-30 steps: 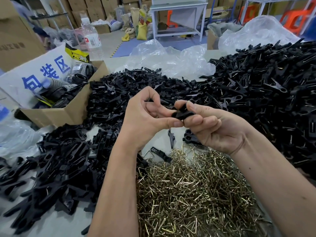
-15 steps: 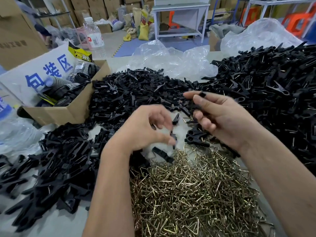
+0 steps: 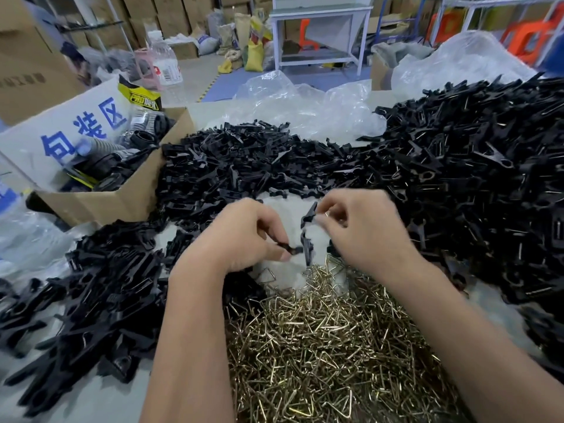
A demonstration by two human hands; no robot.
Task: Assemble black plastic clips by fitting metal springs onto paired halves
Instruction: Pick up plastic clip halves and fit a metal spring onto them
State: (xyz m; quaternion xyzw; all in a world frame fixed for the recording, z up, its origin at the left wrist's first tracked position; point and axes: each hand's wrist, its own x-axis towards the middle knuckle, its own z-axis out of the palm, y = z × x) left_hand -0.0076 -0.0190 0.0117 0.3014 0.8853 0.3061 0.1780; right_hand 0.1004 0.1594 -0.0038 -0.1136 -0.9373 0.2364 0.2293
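Note:
My left hand [image 3: 244,236] pinches a black clip half [image 3: 290,248] between thumb and fingers, just above the table. My right hand [image 3: 363,230] pinches another black clip half [image 3: 309,215] at its fingertips, with a small metal spring [image 3: 326,213] showing against the fingers. A further black half [image 3: 306,250] stands between the two hands; which hand holds it I cannot tell. Below the hands lies a heap of brass-coloured wire springs [image 3: 329,346]. Loose black halves [image 3: 232,166] are piled behind and to the left.
A large heap of assembled black clips [image 3: 476,166] fills the right side. An open cardboard box [image 3: 122,196] with hoses and tape stands at the left. Crumpled clear plastic [image 3: 305,102] lies at the back, and a water bottle [image 3: 166,65] stands behind the box.
One second ago both hands held a clip together. The right hand then swung out to the right heap and came back; both hands now hold fresh black halves low over the springs.

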